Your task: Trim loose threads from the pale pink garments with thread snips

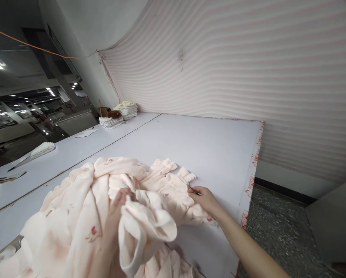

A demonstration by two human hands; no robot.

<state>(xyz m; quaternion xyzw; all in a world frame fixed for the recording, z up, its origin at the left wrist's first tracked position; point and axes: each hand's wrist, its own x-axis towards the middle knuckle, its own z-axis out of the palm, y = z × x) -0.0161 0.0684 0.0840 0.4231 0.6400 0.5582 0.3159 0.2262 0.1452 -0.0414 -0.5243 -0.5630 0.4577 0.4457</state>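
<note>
A heap of pale pink fleece garment (83,200) with small red printed motifs and ruffled edges lies across the near part of the table. My left hand (122,199), blurred, is closed on a bunched part of this cloth, and a white-edged fold hangs in front of its wrist. To the right, my right hand (200,197) is closed around a small dark pointed tool that looks like thread snips (194,190). Its tip points at the ruffled edge beside it; whether the blades touch the cloth I cannot tell.
The pale table (207,143) has a taped right edge with red print. Folded cloth stacks (128,111) stand at the far left corner, with more white cloth (42,150) at left. A striped sheet (219,69) hangs behind. Speckled floor (283,227) lies to the right.
</note>
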